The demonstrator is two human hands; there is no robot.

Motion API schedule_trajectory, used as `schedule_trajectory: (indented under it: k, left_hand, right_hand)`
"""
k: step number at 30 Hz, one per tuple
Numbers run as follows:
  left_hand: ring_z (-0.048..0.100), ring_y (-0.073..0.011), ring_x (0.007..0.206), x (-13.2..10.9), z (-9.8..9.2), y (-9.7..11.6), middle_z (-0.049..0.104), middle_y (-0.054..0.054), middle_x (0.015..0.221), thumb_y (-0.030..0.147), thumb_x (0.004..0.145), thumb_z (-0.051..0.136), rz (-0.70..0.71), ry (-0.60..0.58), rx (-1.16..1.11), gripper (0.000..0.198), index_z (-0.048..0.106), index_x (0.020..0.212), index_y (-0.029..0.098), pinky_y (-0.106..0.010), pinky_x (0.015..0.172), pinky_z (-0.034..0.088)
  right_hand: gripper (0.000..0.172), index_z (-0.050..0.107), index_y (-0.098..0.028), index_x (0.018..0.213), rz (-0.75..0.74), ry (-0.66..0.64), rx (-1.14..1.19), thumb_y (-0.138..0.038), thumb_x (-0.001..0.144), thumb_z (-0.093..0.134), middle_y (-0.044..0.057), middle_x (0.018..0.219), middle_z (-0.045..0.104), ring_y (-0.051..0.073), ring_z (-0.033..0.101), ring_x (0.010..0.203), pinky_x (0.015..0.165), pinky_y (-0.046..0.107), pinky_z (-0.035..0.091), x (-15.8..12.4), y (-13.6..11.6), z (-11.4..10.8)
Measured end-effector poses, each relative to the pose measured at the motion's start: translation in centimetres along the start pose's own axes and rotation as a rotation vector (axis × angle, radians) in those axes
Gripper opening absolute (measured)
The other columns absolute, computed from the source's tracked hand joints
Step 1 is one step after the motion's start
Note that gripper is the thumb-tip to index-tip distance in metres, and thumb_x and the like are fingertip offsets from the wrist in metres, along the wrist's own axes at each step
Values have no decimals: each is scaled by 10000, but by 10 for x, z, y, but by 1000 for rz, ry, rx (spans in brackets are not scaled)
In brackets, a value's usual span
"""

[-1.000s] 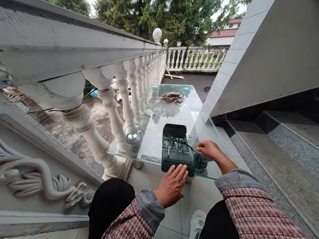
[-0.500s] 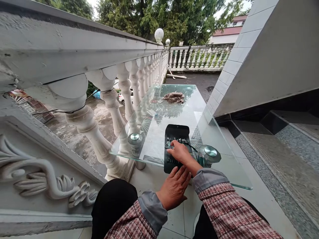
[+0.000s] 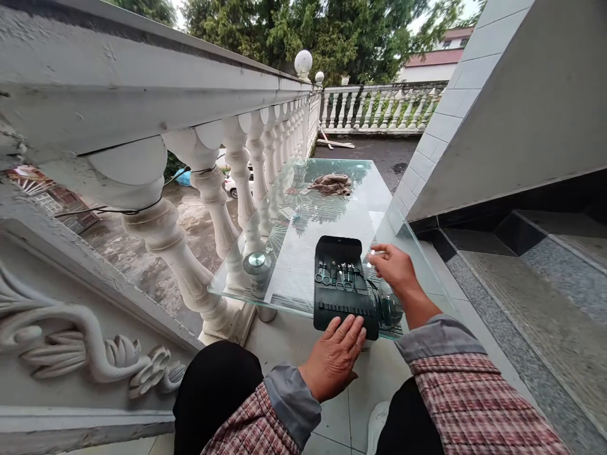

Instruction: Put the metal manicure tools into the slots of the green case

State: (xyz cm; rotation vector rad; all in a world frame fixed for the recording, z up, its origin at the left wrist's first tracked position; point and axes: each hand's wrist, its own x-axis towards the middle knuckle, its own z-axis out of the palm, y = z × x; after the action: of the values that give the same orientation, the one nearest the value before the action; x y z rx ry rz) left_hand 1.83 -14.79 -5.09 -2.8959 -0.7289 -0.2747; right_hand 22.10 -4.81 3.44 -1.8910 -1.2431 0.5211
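Smooth, reflective glass tabletop (image 3: 341,218); matt, leather-like case (image 3: 332,297)
The scissors (image 3: 322,274) are shiny metal, the crumpled cloth (image 3: 331,184) looks dull and coarse, the steps (image 3: 569,273) resemble speckled stone, and the railing (image 3: 190,107) wears matt, chipped paint.

Open way ahead of the right hand (image 3: 396,272); case and left hand (image 3: 334,357) in the way on its left and near-left.
Ahead of the right hand, a hand could pass low over the glass table (image 3: 353,218) as far as the crumpled cloth (image 3: 331,185), well beyond the fingertips. Just left of that hand lies the open case (image 3: 337,245), its small metal tools (image 3: 344,273) set in a row; the left hand lies over its near end, blocking that side. A dark tangle (image 3: 387,309), details unclear, crowds the spot below the right wrist. Ahead-left of the left hand, bare glass leads to a round metal disc (image 3: 257,260), with railing posts (image 3: 213,208) beyond. Rightward from the right hand, room runs past the glass edge toward the stairs (image 3: 497,278).
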Motion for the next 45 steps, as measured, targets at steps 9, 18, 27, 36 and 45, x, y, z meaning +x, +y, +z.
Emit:
schedule_trajectory:
  k: [9,18,27,36,45]
  left_hand:
    - [69,-275,1392,5,6,2,50,-132,1509,325,862,515,-32,-24,36,703,182,1424,66,-443,1117,149]
    - [117,-285,1387,3,4,2,92,-159,1502,387,845,543,-86,-60,128,729,210,1425,96,-479,1098,193]
    - [230,-269,1363,11,-12,-4,209,-144,1484,388,867,532,-16,-89,82,658,281,1397,89,-405,1072,262]
    - [364,-252,1299,44,-28,-40,379,-153,1410,353,917,469,181,26,8,494,381,1322,84,-363,1071,266]
    - [259,-256,1353,56,-19,-63,310,-141,1450,508,913,407,120,-11,-65,605,355,1346,88,-371,1113,183]
  right_hand:
    - [170,579,-180,807,110,-174,-71,-213,643,611,-67,490,526,92,491,423,401,193,371,-28,59,-29]
    - [216,609,-180,911,56,-222,-115,-208,706,548,-58,581,582,88,521,431,477,214,418,-39,74,-32]
    - [200,643,-206,909,-62,-117,-278,-239,741,539,11,806,661,160,597,760,673,259,407,-44,67,-36]
    - [168,655,-211,797,-178,-55,-454,-272,822,502,49,881,643,199,549,919,797,290,368,-20,48,-13]
    - [208,656,-205,765,-215,-162,-767,-338,840,515,86,894,626,234,519,931,732,312,360,-4,26,3]
